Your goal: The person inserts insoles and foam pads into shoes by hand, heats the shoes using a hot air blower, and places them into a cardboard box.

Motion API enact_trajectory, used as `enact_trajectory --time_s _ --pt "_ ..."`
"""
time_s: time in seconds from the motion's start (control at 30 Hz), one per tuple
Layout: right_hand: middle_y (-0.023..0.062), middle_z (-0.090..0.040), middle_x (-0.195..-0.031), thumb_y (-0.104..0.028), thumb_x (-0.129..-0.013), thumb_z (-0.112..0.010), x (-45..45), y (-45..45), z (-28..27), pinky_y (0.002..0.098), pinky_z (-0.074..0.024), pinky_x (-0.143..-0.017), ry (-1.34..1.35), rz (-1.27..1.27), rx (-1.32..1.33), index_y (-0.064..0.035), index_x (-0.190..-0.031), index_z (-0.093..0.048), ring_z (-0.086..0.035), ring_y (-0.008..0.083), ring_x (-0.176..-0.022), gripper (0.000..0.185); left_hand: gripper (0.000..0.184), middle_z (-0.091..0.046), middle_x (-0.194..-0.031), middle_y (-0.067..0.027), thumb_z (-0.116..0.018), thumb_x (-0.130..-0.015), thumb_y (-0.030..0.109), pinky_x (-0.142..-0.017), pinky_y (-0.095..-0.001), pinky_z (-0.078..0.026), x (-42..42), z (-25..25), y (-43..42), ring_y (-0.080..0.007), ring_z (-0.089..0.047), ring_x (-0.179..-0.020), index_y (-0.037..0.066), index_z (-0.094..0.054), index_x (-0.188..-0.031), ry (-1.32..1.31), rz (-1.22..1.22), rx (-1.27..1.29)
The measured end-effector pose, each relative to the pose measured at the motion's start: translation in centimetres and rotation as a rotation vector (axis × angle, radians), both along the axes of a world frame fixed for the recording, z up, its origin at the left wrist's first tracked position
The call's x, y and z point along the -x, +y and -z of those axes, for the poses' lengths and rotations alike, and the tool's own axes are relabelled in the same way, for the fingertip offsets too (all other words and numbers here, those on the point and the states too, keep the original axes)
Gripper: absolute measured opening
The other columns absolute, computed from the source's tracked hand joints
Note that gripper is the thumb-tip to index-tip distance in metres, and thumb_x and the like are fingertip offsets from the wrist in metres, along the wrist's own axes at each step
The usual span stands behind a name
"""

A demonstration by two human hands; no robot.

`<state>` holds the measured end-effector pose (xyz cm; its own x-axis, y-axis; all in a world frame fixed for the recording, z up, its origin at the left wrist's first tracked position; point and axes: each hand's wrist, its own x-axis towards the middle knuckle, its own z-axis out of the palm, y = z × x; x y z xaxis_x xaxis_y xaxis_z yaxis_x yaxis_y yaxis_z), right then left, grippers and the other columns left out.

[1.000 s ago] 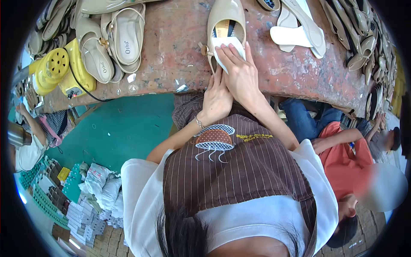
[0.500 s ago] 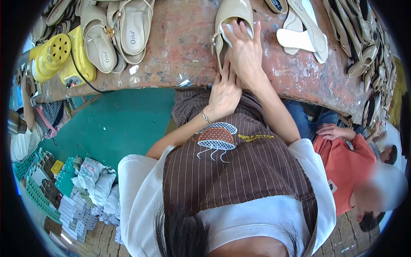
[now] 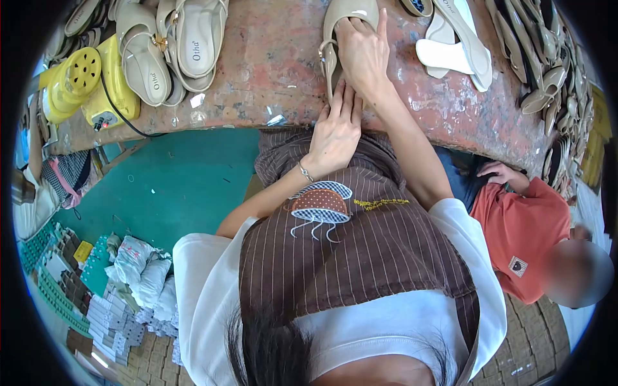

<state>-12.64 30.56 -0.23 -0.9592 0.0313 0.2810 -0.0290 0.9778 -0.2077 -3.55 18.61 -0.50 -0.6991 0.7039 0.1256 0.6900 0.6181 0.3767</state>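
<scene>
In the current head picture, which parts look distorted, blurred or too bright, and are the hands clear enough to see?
In the head view, the workbench bows along its near edge and the corners go black; a co-worker's head at right is blurred out; the white insole looks very bright; the left hand is clear, the right hand too, though partly hidden inside the beige shoe.

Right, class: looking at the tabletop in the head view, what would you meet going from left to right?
Yellow holed device, strapped shoes marked Otha, shoe being worked on, loose insoles, piled shoes.
</scene>
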Motion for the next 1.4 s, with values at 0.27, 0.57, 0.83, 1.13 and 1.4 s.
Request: enact_trajectory --time_s 0.27,0.57,0.83,1.13,1.4 --pt "0.0158 -0.065 -0.099 -0.008 -0.079 -0.059 -0.9 0.0 1.7 0.0483 -0.0309 -0.109 0.159 -0.015 -0.128 0.0021 -0.103 -0.060 -0.063 0.0314 -0.095 0.026 0.047 -0.047 -0.135 -0.0295 -0.052 -0.085 0.014 -0.085 -0.0375 -0.045 -0.3 -0.1 -0.1 -0.0413 -0.036 -0.136 -0.011 -0.051 -0.125 -0.074 0.010 0.023" --pt "0.0175 -0.064 -0.107 -0.007 -0.078 -0.058 -3.3 -0.5 0.7 0.0525 -0.0284 -0.110 0.131 -0.086 -0.072 0.0023 -0.107 -0.059 -0.061 0.0329 -0.104 0.030 0.048 -0.047 -0.136 -0.0253 -0.052 -0.085 0.014 -0.084 -0.0346 -0.042 -0.1 -0.3 -0.9 -0.0371 -0.036 -0.136 -0.008 -0.050 -0.127 -0.149 0.017 0.039" --pt "0.0185 -0.063 -0.100 -0.011 -0.081 -0.055 -1.2 -0.8 1.2 0.0560 -0.0234 -0.111 0.113 -0.094 -0.125 0.0031 -0.106 -0.060 -0.061 0.0326 -0.098 0.029 0.049 -0.043 -0.142 -0.0224 -0.047 -0.087 0.013 -0.088 -0.0337 -0.040 0.6 -0.9 -1.4 -0.0347 -0.033 -0.139 -0.005 -0.046 -0.132 -0.185 0.009 0.031" --pt "0.0209 -0.066 -0.099 -0.014 -0.081 -0.054 1.8 -0.4 0.0 0.0578 -0.0224 -0.110 0.054 0.082 -0.310 0.0017 -0.101 -0.063 -0.064 0.0314 -0.090 0.027 0.053 -0.042 -0.143 -0.0223 -0.050 -0.085 0.015 -0.090 -0.0370 -0.040 1.7 -1.2 -1.0 -0.0346 -0.031 -0.140 -0.004 -0.045 -0.134 -0.112 -0.004 0.003" --pt "0.0198 -0.069 -0.095 -0.015 -0.081 -0.054 1.8 3.9 -2.2 0.0621 -0.0165 -0.113 -0.304 -0.250 -0.004 0.0016 -0.099 -0.068 -0.065 0.0352 -0.083 0.029 0.047 -0.045 -0.138 -0.0197 -0.063 -0.077 0.018 -0.093 -0.0447 -0.039 0.6 -1.8 1.5 -0.0331 -0.037 -0.135 0.000 -0.057 -0.120 -0.019 -0.009 -0.034"
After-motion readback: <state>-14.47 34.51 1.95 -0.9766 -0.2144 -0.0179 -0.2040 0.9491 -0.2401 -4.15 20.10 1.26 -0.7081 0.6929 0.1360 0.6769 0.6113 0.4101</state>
